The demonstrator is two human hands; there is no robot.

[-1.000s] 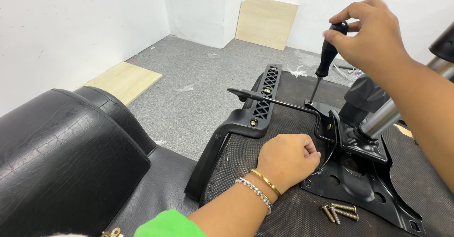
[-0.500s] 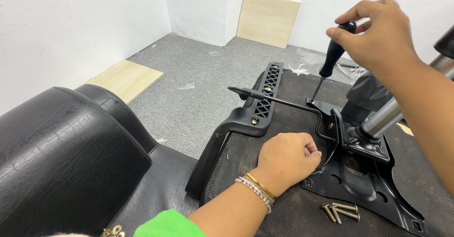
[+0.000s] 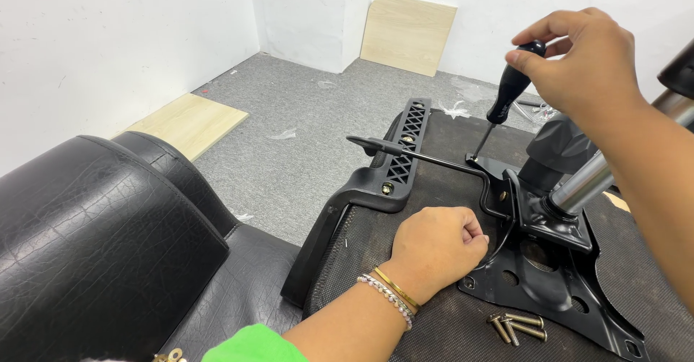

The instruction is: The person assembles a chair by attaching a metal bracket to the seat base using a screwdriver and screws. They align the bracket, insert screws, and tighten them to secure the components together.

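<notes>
1. Screwdriver (image 3: 506,95) work is seen at the right, but the first risk lies at the left: the left hand (image 3: 434,250) is clenched into a fist, pressed on the upturned seat underside (image 3: 405,311); if that pressure is eased, the seat could be shifted.
2. Loose bolts (image 3: 517,327) are left beside the black mounting plate (image 3: 549,290) and could be knocked off the seat by an arm.
3. The screwdriver is held upright, tip on the plate's far corner, its handle grasped by the right hand (image 3: 585,62) fingers; if tilted, the tip could be slipped off the screw.
</notes>
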